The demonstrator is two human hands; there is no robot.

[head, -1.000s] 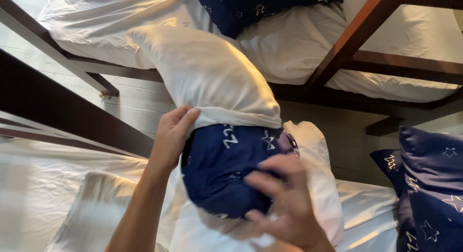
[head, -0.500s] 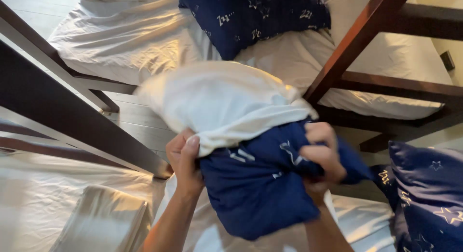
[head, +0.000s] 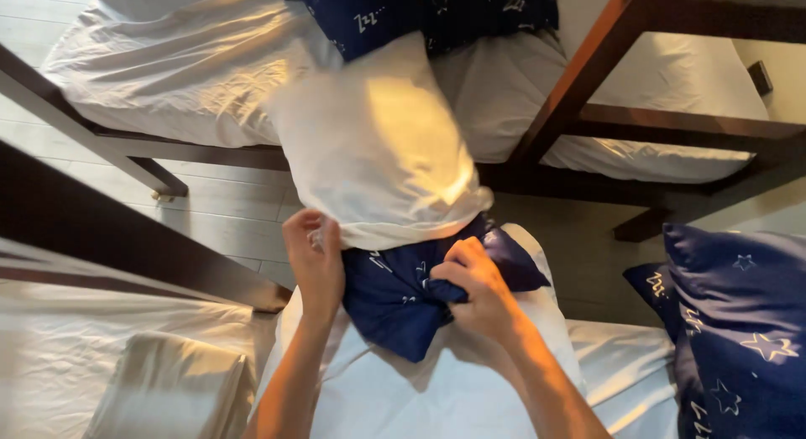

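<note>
At the centre of the frame a white pillowcase (head: 378, 145) stands up and away from the person, its long axis running from the hands toward the upper middle of the frame and leaning a little to the left. Out of its open lower edge bulges a navy pillow (head: 403, 296) printed with small white stars, roughly half of it still outside the case.

The left hand (head: 313, 258) is clenched on the case's lower hem at the left of the opening, fingers folded over the white cloth. The right hand (head: 470, 288) is closed in a fist on the navy pillow just below the hem, bunching the dark fabric. Both hands sit at the same end of the bundle, either side of the opening, so the case lies straight ahead of them; the right hand is on the pillow, the left on the case.

Beneath the bundle lies a white sheet (head: 437, 397) on the near bed. A folded beige cloth (head: 168, 389) rests at lower left. Another navy pillow (head: 739, 338) sits at lower right. Dark wooden bed frames (head: 588, 78) cross the upper half, over a pale floor (head: 218, 212).
</note>
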